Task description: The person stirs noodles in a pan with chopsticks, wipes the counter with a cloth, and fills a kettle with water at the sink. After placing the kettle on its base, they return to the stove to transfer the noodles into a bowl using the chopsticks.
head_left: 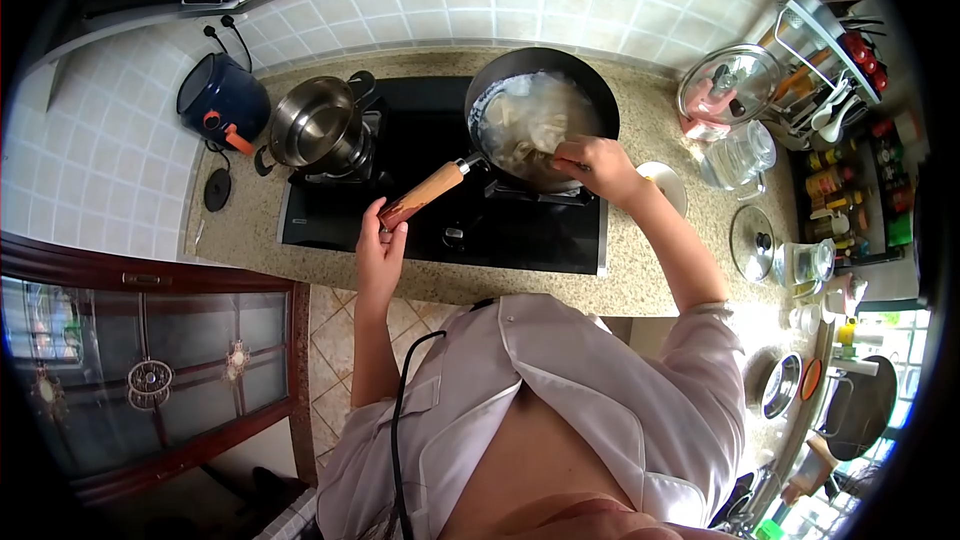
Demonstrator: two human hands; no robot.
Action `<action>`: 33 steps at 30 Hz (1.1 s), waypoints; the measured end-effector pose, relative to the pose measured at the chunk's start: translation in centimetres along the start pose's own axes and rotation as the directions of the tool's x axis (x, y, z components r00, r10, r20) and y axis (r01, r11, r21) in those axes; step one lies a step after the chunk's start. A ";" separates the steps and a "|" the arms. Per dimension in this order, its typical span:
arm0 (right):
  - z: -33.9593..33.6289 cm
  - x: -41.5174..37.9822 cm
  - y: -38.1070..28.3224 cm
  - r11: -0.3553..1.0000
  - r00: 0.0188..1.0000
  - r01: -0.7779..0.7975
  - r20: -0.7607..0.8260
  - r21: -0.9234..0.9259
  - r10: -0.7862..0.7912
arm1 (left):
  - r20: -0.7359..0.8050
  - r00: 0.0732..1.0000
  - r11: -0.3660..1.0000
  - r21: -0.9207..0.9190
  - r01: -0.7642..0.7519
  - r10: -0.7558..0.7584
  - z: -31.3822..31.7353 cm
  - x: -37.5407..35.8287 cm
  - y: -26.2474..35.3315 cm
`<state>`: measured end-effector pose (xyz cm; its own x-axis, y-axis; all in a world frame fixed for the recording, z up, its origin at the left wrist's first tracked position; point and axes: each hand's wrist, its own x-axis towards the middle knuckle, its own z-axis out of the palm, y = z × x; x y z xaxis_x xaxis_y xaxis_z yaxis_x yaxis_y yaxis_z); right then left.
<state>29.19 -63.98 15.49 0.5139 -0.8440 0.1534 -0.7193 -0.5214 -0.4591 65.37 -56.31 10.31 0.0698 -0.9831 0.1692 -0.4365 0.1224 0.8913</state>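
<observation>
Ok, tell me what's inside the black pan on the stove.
The pan holds pale food pieces in whitish liquid. The right hand covers the near side; what it holds is hidden.

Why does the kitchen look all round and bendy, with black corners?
Head view: a fisheye lens curves the counter and tiled wall and leaves dark corners; daylight glares bottom right; the left hand on the pan handle looks sharp.

The frying pan [545, 120] is dark, matt metal with a smooth, warm-toned wooden handle [424, 194]. To its left stands a polished steel pot [313, 122], bright and mirror-like. Both sit on a glossy black glass hob [440, 230], set in a speckled, stone-look counter [640, 280]. Shiny glazed tiles [480, 5] line the far wall. Far right, a glass lid [727, 83] gleams.
</observation>
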 end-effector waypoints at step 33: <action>-3.1 -6.9 -6.5 0.948 0.798 -0.161 -0.530 0.273 0.288 | 0.000 1.000 1.000 -0.025 -0.005 0.005 0.0 0.0 -0.2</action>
<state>28.86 -55.11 20.13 -0.0450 -0.8900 0.4537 -0.6375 -0.3241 -0.6990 65.43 -56.34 10.11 0.0673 -0.9825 0.1739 -0.4147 0.1309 0.9005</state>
